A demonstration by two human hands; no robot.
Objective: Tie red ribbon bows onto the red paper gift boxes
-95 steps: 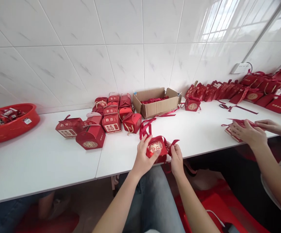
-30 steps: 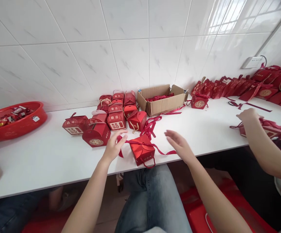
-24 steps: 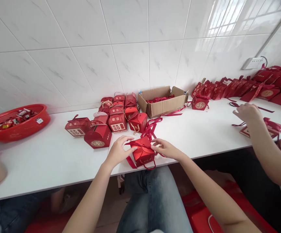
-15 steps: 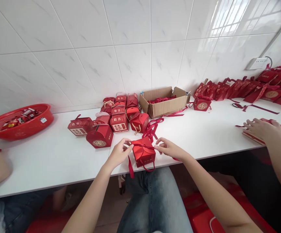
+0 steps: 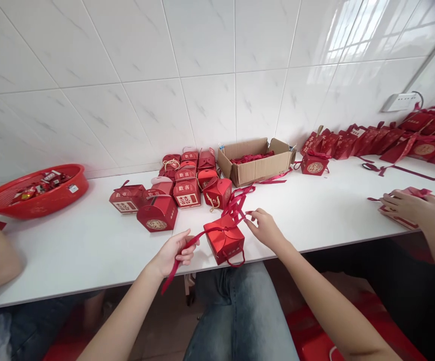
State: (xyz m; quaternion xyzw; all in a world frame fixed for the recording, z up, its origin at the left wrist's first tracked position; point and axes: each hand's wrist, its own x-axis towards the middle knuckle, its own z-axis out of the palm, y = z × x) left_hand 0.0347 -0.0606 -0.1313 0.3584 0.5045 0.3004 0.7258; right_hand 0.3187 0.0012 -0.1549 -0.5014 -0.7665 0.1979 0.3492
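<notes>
Box [image 5: 224, 245] in front of the carton [image 5: 264, 169], its ribbon [image 5: 201, 234] drawn out by the left hand [image 5: 174, 253]

White marbled tiles [image 5: 209, 40] rise behind the carton, and a white table [image 5: 89, 250] spreads beneath it and to both sides. Far right of the carton, a crowded bank of red boxes [image 5: 368, 140] lines the back. Far to its left sits a red basin [image 5: 51, 203] with wrapped sweets [image 5: 42, 185] in it. Nearer on the left, a cluster [image 5: 187, 190] of small handled boxes is packed close to the carton. The carton itself is open, with red ribbons [image 5: 253, 157] inside.

Well right of the carton and nearer the front, a co-worker's hand [image 5: 411, 205] lies on another box [image 5: 398, 216]. In front of the carton and to its left, the left hand has its fingers curled around the ribbon, the tail trailing over the table's front edge. Directly in front of the carton, the right hand [image 5: 265, 228] has thumb and fingertips pressed together, pinching ribbon; whether that strand belongs to the box or to the loose heap [image 5: 238, 198] behind it, I cannot tell.

The box stands upright between both hands, in front of the carton and slightly left, by the table's edge. Its curved flaps are folded down, and the ribbon crosses them with a small knot [image 5: 224, 229].
</notes>
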